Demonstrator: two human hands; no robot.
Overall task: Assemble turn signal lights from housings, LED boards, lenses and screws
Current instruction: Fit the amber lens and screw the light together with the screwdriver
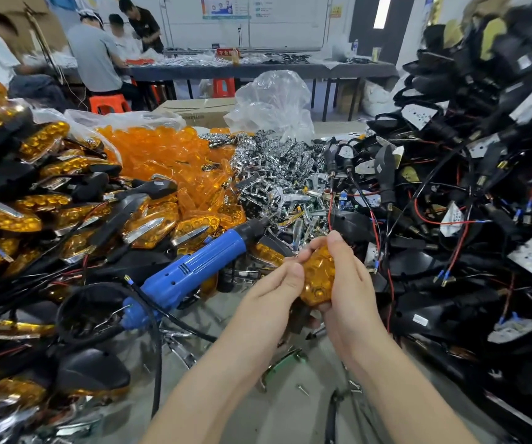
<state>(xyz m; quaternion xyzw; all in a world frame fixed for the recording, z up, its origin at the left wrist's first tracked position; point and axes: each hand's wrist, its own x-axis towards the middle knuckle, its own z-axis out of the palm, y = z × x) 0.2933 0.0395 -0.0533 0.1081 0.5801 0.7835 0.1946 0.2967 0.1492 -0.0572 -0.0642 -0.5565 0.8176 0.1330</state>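
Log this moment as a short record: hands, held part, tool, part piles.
held part: amber light unit, gripped between both hands
left hand: pinches its upper left edge
right hand: wraps its right side
tool: blue screwdriver, lying unheld left of the hands
piles: amber lenses behind; chrome reflectors right of them; black wired housings far right; finished lights left

1. Amber turn signal, honeycomb lens showing, is held tilted on end just right of the blue screwdriver.
2. Loose orange lenses are heaped behind the screwdriver.
3. Wired black housings are piled well right of it.
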